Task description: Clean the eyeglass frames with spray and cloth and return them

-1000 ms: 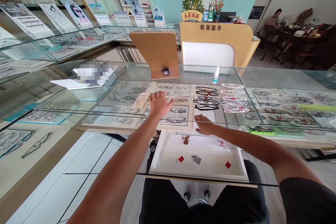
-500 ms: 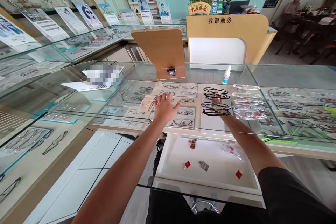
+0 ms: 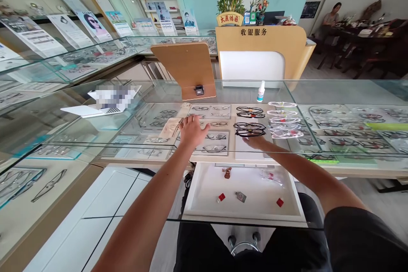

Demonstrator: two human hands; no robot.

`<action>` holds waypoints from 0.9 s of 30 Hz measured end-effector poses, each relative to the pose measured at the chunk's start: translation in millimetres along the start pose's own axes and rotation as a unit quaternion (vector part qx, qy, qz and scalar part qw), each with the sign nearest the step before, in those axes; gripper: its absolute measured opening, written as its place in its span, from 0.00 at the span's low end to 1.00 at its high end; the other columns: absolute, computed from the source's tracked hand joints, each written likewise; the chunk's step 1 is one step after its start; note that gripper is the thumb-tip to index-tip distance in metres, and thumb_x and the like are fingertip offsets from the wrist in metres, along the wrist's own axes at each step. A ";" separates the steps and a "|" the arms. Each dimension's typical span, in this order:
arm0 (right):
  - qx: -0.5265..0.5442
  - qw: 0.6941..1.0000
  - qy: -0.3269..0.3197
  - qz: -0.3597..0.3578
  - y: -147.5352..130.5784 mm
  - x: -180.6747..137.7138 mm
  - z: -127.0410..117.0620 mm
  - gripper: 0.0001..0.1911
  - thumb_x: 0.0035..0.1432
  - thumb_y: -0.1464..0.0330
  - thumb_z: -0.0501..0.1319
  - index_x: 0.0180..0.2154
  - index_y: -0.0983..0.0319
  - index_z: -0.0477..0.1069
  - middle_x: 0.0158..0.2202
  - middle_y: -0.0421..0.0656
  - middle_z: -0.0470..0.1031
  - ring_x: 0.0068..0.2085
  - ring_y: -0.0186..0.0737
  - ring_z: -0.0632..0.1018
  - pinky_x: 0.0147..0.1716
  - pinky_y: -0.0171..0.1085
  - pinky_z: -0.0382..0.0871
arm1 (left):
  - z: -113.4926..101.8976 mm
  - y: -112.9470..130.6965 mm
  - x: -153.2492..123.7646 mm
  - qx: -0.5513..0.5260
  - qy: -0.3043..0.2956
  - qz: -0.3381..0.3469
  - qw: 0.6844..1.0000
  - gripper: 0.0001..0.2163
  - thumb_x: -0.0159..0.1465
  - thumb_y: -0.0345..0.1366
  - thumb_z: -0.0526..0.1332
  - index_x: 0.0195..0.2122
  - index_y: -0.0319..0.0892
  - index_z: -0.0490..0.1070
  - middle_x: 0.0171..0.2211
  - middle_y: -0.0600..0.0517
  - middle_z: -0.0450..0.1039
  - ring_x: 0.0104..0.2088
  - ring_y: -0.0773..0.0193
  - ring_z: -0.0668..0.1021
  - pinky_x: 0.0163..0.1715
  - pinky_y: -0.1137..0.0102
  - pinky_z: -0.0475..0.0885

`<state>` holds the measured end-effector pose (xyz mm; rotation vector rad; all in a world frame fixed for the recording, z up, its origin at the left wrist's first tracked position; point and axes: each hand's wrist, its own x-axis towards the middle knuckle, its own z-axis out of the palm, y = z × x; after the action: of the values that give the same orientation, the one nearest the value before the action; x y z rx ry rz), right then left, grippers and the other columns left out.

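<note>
My left hand (image 3: 192, 131) lies on the glass top of the display case (image 3: 334, 93), fingers stretched and thumb out, holding nothing. It rests above trays of thin-rimmed spectacles (image 3: 213, 140), with a beige cloth (image 3: 168, 127) just to its left. My right hand (image 3: 255, 141) reaches inside the case under the glass and touches the nearest of several black spectacle frames (image 3: 249, 126). Its fingers are partly hidden by that frame, so the grip is unclear. A row of clear frames (image 3: 282, 119) lies to the right of the black ones.
A white pull-out tray (image 3: 204, 187) below my arms holds small red and grey tags. On the case stand a spray bottle (image 3: 261, 92) and a wooden stand (image 3: 185, 68). More glass cases run along the left. A person (image 3: 331, 15) sits at a table far right.
My right hand reached deep into the black frames, then drew back to the nearest one. My left hand stayed on the glass. The view swayed slightly.
</note>
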<state>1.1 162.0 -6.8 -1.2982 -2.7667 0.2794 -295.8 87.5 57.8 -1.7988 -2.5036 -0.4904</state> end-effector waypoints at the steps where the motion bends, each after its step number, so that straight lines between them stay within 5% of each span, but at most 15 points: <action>1: 0.000 1.000 -0.016 0.000 -3.6 -11.9 0.6 0.25 0.74 0.60 0.67 0.66 0.62 0.73 0.68 0.54 0.75 0.64 0.56 0.79 0.64 0.60 0.77 | -0.3 0.6 0.5 0.001 -0.001 0.000 1.000 0.28 0.72 0.54 0.56 0.67 0.45 0.71 0.73 0.38 0.68 0.72 0.35 0.67 0.71 0.40 0.64; 4: 0.029 0.997 -0.071 -0.022 -19.3 -65.1 -0.1 0.34 0.75 0.60 0.64 0.73 0.72 0.65 0.77 0.67 0.63 0.78 0.67 0.64 0.76 0.63 0.62 | -2.0 2.9 1.1 -0.002 -0.002 0.001 1.000 0.28 0.72 0.54 0.56 0.67 0.44 0.71 0.73 0.37 0.69 0.73 0.35 0.67 0.71 0.40 0.62; 9: 0.122 0.971 -0.159 -0.128 -66.8 -178.7 -32.9 0.42 0.74 0.49 0.61 0.79 0.62 0.57 0.81 0.57 0.58 0.81 0.62 0.57 0.77 0.61 0.62 | -4.8 6.1 1.4 -0.010 0.003 0.000 1.000 0.28 0.71 0.53 0.57 0.67 0.43 0.72 0.71 0.36 0.70 0.72 0.33 0.68 0.71 0.40 0.62; 13: 0.151 0.962 -0.093 -0.205 -97.5 -218.8 -94.2 0.46 0.75 0.48 0.58 0.83 0.57 0.45 0.84 0.53 0.51 0.83 0.66 0.51 0.80 0.66 0.54 | -3.9 6.5 1.6 -0.013 0.007 0.003 1.000 0.29 0.71 0.53 0.56 0.68 0.42 0.71 0.71 0.36 0.71 0.71 0.33 0.68 0.71 0.42 0.62; 16: 0.103 0.977 0.001 -0.188 -94.1 -189.3 -139.8 0.45 0.76 0.46 0.55 0.83 0.58 0.46 0.83 0.53 0.51 0.83 0.68 0.49 0.80 0.68 0.52 | -2.6 6.6 1.0 -0.015 0.012 0.004 1.000 0.29 0.71 0.54 0.57 0.67 0.41 0.72 0.69 0.35 0.73 0.71 0.35 0.69 0.71 0.45 0.63; 19: 0.046 0.988 0.060 -0.137 -71.6 -124.1 -168.0 0.41 0.77 0.44 0.50 0.79 0.61 0.55 0.81 0.53 0.54 0.81 0.67 0.51 0.81 0.68 0.49 | -2.9 7.0 -0.6 -0.015 0.019 0.000 1.000 0.26 0.72 0.48 0.56 0.65 0.40 0.73 0.67 0.36 0.75 0.69 0.38 0.72 0.69 0.49 0.67; 23: -0.015 0.999 0.034 -0.010 -37.7 -33.2 -176.0 0.34 0.79 0.51 0.47 0.70 0.66 0.68 0.80 0.55 0.55 0.79 0.67 0.53 0.78 0.63 0.53 | -7.0 7.0 -3.3 -0.006 0.031 -0.002 1.000 0.19 0.73 0.36 0.50 0.57 0.41 0.77 0.59 0.37 0.80 0.62 0.44 0.78 0.59 0.56 0.73; 27: -0.024 0.998 -0.008 0.055 -16.3 27.9 -165.3 0.35 0.79 0.50 0.45 0.56 0.68 0.80 0.80 0.58 0.56 0.77 0.72 0.56 0.76 0.64 0.54 | -11.3 6.7 -3.0 0.006 0.042 -0.009 0.999 0.20 0.76 0.34 0.45 0.56 0.41 0.75 0.52 0.37 0.83 0.57 0.44 0.81 0.53 0.58 0.74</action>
<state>-5.5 195.3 158.2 -1.4686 -2.7363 0.2319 -290.4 83.7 69.5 -1.7149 -2.4650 -0.5381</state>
